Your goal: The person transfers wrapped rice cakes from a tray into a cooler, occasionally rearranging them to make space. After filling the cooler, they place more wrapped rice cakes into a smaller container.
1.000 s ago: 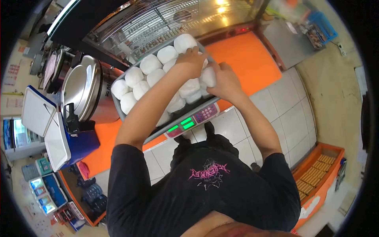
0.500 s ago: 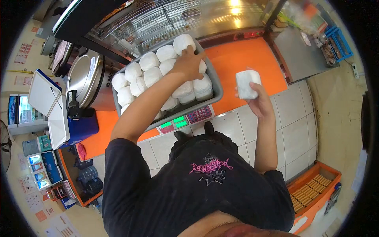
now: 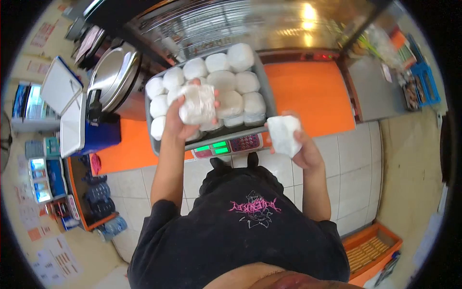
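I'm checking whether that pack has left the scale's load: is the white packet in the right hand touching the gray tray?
Apart. The head view shows the right hand holding its white packet to the right of the gray tray, with orange counter visible between them.

place: food shop | signs: weighing scale (image 3: pixel 226 144), orange counter (image 3: pixel 308 91), glass display case (image 3: pixel 250 21), drink cooler (image 3: pixel 21 101)

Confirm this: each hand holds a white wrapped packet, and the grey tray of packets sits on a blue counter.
Wrong on one count: the head view shows the counter is orange. Left hand and right hand each hold a white wrapped packet; the grey tray holds more.
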Action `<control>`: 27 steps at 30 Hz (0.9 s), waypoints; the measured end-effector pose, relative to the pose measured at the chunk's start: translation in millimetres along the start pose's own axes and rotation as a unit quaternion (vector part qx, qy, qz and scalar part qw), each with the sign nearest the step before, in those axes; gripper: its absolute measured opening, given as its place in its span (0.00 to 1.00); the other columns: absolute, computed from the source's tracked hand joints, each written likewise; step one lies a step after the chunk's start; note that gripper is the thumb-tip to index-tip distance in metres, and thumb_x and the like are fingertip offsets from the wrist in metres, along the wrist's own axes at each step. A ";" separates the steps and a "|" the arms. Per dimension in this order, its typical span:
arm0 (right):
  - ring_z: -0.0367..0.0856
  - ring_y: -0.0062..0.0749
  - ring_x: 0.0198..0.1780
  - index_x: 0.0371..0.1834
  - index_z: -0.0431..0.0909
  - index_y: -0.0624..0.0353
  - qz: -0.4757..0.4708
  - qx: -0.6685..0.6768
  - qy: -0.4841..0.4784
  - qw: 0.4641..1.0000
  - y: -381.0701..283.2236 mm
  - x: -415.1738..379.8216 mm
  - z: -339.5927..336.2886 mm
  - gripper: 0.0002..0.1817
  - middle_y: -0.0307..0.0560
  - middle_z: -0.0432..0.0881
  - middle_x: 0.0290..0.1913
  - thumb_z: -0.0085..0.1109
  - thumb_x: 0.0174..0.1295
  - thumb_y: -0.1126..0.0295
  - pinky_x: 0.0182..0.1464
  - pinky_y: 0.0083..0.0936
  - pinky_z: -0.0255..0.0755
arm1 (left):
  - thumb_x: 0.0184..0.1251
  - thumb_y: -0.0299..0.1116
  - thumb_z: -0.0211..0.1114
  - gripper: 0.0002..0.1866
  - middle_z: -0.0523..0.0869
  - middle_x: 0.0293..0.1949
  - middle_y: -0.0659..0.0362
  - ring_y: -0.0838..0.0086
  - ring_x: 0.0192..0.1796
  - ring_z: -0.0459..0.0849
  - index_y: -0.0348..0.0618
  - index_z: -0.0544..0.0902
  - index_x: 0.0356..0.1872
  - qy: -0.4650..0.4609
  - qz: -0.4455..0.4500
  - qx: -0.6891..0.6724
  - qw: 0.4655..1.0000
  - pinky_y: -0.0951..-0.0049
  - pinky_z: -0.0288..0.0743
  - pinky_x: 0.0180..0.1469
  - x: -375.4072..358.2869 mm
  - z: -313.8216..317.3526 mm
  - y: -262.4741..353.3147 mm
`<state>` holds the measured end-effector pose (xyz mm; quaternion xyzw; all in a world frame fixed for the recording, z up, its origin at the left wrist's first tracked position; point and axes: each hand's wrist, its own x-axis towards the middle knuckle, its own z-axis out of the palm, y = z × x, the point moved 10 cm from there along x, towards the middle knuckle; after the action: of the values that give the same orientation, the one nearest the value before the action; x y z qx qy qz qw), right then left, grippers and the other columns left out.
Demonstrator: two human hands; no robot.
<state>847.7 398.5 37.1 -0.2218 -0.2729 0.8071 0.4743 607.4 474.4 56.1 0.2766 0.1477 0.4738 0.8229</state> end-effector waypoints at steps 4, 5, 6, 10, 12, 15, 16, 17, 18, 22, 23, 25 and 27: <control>0.85 0.41 0.45 0.76 0.56 0.51 0.110 0.013 -0.160 0.981 54.9 28.2 60.4 0.47 0.55 0.78 0.56 0.77 0.59 0.51 0.40 0.39 0.86 | 0.65 0.58 0.71 0.36 0.72 0.66 0.42 0.53 0.58 0.78 0.62 0.69 0.70 0.005 0.082 -0.072 0.994 0.53 0.82 0.42 -87.8 9.5 -2.9; 0.85 0.39 0.44 0.76 0.56 0.51 0.151 0.037 -0.152 0.976 74.8 29.4 74.9 0.53 0.54 0.78 0.56 0.82 0.52 0.48 0.35 0.35 0.84 | 0.64 0.58 0.72 0.37 0.72 0.66 0.41 0.54 0.57 0.77 0.61 0.68 0.70 -0.002 0.107 -0.120 0.987 0.55 0.81 0.41 -110.6 7.5 3.4; 0.85 0.39 0.45 0.74 0.58 0.51 0.196 0.047 -0.173 0.964 93.7 31.3 93.4 0.55 0.54 0.77 0.57 0.84 0.49 0.45 0.36 0.34 0.83 | 0.64 0.58 0.72 0.37 0.72 0.66 0.41 0.54 0.57 0.77 0.61 0.68 0.70 0.016 0.143 -0.114 0.983 0.55 0.81 0.41 -136.1 0.6 14.8; 0.83 0.39 0.49 0.74 0.57 0.47 0.281 0.041 -0.260 0.923 169.6 32.8 164.1 0.56 0.56 0.74 0.64 0.86 0.46 0.47 0.42 0.35 0.83 | 0.67 0.61 0.67 0.38 0.74 0.66 0.40 0.53 0.56 0.79 0.61 0.69 0.75 0.083 0.243 -0.110 0.960 0.54 0.82 0.44 -250.5 -26.1 46.6; 0.82 0.39 0.51 0.74 0.56 0.46 0.316 0.022 -0.300 0.900 208.0 32.2 196.7 0.57 0.57 0.73 0.66 0.88 0.44 0.50 0.45 0.36 0.82 | 0.67 0.62 0.67 0.38 0.75 0.64 0.40 0.53 0.54 0.80 0.60 0.69 0.74 0.128 0.288 -0.075 0.946 0.55 0.83 0.43 -308.3 -41.1 64.1; 0.80 0.44 0.57 0.78 0.54 0.39 0.371 0.026 -0.376 0.849 282.9 24.2 248.2 0.65 0.63 0.59 0.77 0.92 0.37 0.70 0.50 0.39 0.84 | 0.67 0.61 0.67 0.37 0.75 0.62 0.41 0.53 0.53 0.80 0.60 0.69 0.74 0.161 0.363 -0.061 0.916 0.54 0.84 0.41 -405.5 -65.0 77.8; 0.80 0.44 0.57 0.78 0.54 0.39 0.380 0.024 -0.387 0.840 305.2 28.2 271.9 0.65 0.63 0.59 0.77 0.92 0.37 0.70 0.50 0.39 0.84 | 0.67 0.61 0.67 0.37 0.76 0.62 0.41 0.53 0.53 0.80 0.60 0.69 0.73 0.187 0.383 -0.055 0.903 0.53 0.84 0.40 -441.9 -76.2 85.6; 0.80 0.46 0.59 0.79 0.52 0.39 0.395 0.013 -0.397 0.828 328.6 28.1 295.1 0.65 0.64 0.59 0.77 0.91 0.39 0.72 0.53 0.42 0.85 | 0.68 0.60 0.67 0.37 0.75 0.62 0.41 0.53 0.53 0.80 0.60 0.67 0.74 0.203 0.402 -0.042 0.892 0.58 0.84 0.33 -476.6 -83.7 91.8; 0.80 0.48 0.60 0.80 0.51 0.39 0.409 0.005 -0.402 0.819 354.2 26.8 314.8 0.65 0.64 0.59 0.77 0.89 0.40 0.74 0.55 0.44 0.85 | 0.68 0.60 0.67 0.37 0.75 0.62 0.41 0.53 0.53 0.80 0.60 0.67 0.74 0.210 0.408 -0.042 0.888 0.58 0.84 0.33 -512.0 -90.0 93.5; 0.87 0.44 0.50 0.79 0.48 0.43 0.418 0.023 -0.414 0.808 436.8 50.2 390.3 0.60 0.66 0.67 0.71 0.86 0.48 0.69 0.45 0.40 0.88 | 0.68 0.57 0.67 0.37 0.73 0.61 0.40 0.53 0.55 0.78 0.59 0.66 0.74 0.303 0.425 -0.003 0.853 0.71 0.79 0.21 -652.6 -120.2 109.6; 0.89 0.41 0.45 0.79 0.49 0.45 0.382 -0.016 -0.396 0.835 452.0 65.3 408.2 0.60 0.65 0.72 0.67 0.87 0.49 0.57 0.34 0.34 0.87 | 0.68 0.56 0.68 0.38 0.73 0.62 0.40 0.52 0.56 0.78 0.58 0.65 0.75 0.340 0.441 0.012 0.830 0.70 0.80 0.22 -691.1 -127.9 115.7; 0.89 0.37 0.42 0.79 0.53 0.51 0.322 -0.069 -0.372 0.868 468.9 101.4 451.2 0.60 0.63 0.74 0.66 0.84 0.48 0.46 0.23 0.23 0.82 | 0.65 0.55 0.70 0.42 0.73 0.63 0.42 0.52 0.58 0.78 0.53 0.64 0.76 0.409 0.463 0.018 0.786 0.67 0.84 0.27 -756.0 -139.4 131.1; 0.89 0.36 0.44 0.79 0.56 0.51 0.266 -0.134 -0.331 0.896 476.8 146.4 489.6 0.62 0.61 0.72 0.71 0.87 0.42 0.45 0.22 0.19 0.81 | 0.63 0.56 0.71 0.44 0.73 0.64 0.43 0.53 0.59 0.79 0.50 0.64 0.76 0.445 0.458 0.040 0.769 0.66 0.85 0.28 -798.7 -146.2 142.3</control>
<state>172.2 224.3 80.8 -0.0671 -0.4504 0.8857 0.0904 28.9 -110.9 8.2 0.1029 0.3721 0.8579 0.3391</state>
